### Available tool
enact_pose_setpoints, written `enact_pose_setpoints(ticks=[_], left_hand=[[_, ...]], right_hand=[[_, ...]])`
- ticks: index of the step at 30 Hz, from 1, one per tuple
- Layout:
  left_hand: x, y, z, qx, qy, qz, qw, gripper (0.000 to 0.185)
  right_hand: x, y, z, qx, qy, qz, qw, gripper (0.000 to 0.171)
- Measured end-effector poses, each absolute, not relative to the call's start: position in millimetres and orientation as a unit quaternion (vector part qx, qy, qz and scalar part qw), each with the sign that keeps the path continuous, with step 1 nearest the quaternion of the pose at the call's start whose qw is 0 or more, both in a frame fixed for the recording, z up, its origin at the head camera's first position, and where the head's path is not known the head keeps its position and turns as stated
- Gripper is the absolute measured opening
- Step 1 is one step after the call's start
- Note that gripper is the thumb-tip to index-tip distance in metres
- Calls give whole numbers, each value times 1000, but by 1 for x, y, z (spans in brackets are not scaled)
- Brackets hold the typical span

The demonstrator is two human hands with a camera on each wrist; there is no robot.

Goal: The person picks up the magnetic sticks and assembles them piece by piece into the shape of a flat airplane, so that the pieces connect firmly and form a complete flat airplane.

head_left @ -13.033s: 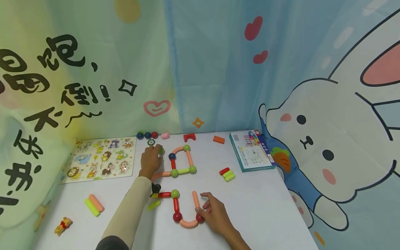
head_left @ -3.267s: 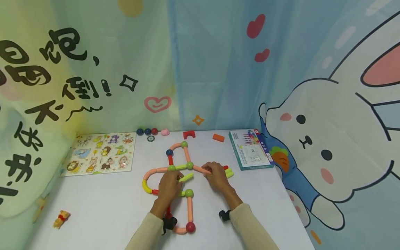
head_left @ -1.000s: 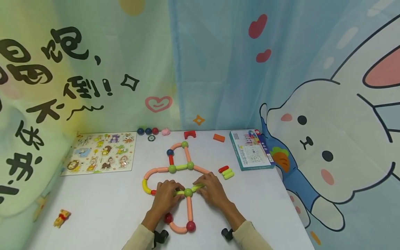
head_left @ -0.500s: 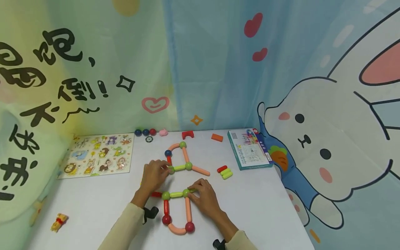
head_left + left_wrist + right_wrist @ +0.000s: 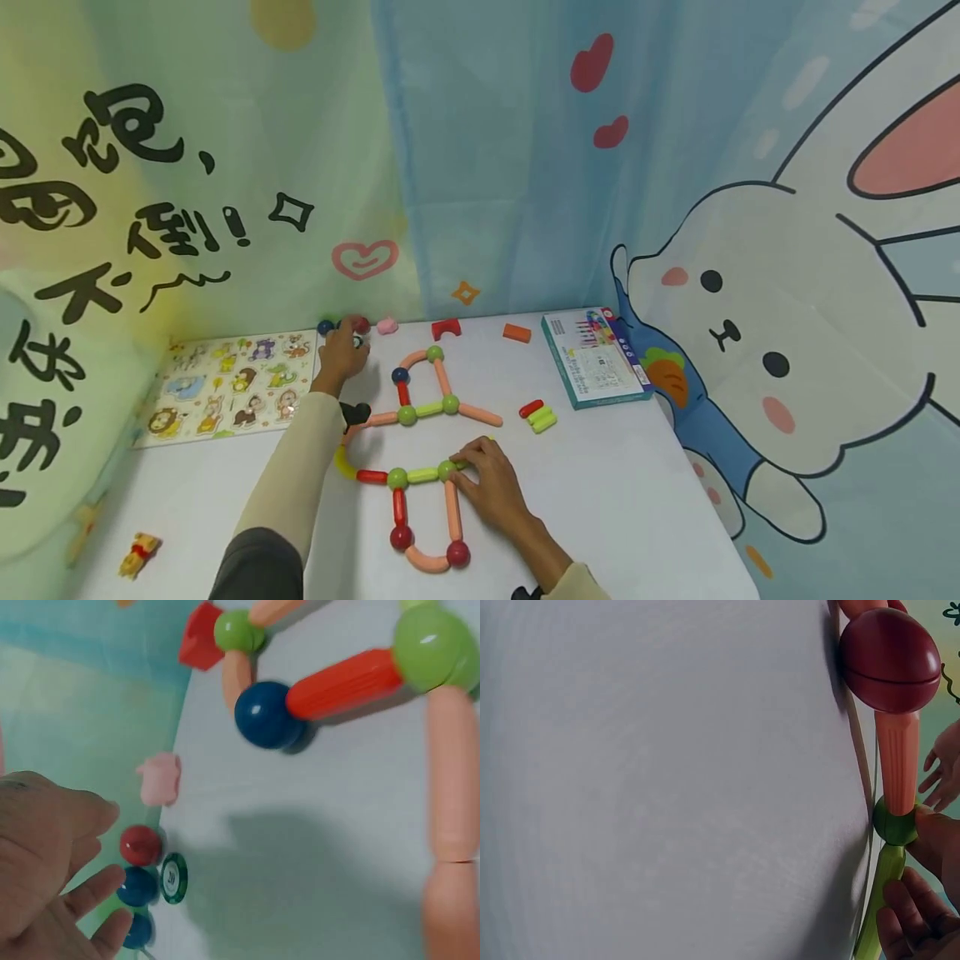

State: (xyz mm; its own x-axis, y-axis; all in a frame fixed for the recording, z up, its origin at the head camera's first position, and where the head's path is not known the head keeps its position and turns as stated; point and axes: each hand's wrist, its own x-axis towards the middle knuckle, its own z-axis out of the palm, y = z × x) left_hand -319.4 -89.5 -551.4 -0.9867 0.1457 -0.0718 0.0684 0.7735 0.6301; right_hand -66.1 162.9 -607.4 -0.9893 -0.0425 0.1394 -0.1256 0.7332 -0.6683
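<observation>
My left hand (image 5: 342, 357) reaches over the row of balls at the back, fingers loosely spread and holding nothing. Near its fingertips in the left wrist view are a red ball (image 5: 140, 844), a blue ball (image 5: 136, 886) and a second blue ball (image 5: 137, 931). My right hand (image 5: 491, 487) pinches a light green magnetic rod (image 5: 886, 900) at a green ball (image 5: 447, 471), its thumb against the ball. That ball joins a peach rod (image 5: 453, 510) and another light green rod (image 5: 423, 475). The figure of rods and balls lies flat, with a yellow curved rod (image 5: 342, 463) at its left.
An animal puzzle board (image 5: 225, 387) lies at the back left, a boxed set (image 5: 596, 358) at the back right. Loose short rods (image 5: 542, 419), an orange block (image 5: 517, 332), a red arch block (image 5: 446, 327), a pink pig (image 5: 387, 326) and a bear figure (image 5: 140, 555) lie around.
My left hand let go of the light green rod and moved to the back-row balls. The right hand now holds that rod at the green ball. Rods formerly loose at left joined the figure.
</observation>
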Motion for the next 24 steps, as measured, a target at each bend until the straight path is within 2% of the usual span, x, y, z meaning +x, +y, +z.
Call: enact_pose_setpoints(ticks=[4, 9, 17, 24], left_hand=[[-333, -92, -557, 46, 943, 315, 94, 65], [-340, -94, -560, 44, 954, 276, 111, 65], [-335, -82, -563, 63, 963, 260, 22, 53], [-323, -72, -575, 122, 971, 199, 45, 53]], right_hand=[[-64, 163, -606, 44, -926, 372, 43, 20], [-63, 162, -607, 45, -927, 371, 37, 20], [-64, 166, -610, 47, -928, 365, 55, 22], [-64, 169, -607, 39, -932, 356, 64, 22]])
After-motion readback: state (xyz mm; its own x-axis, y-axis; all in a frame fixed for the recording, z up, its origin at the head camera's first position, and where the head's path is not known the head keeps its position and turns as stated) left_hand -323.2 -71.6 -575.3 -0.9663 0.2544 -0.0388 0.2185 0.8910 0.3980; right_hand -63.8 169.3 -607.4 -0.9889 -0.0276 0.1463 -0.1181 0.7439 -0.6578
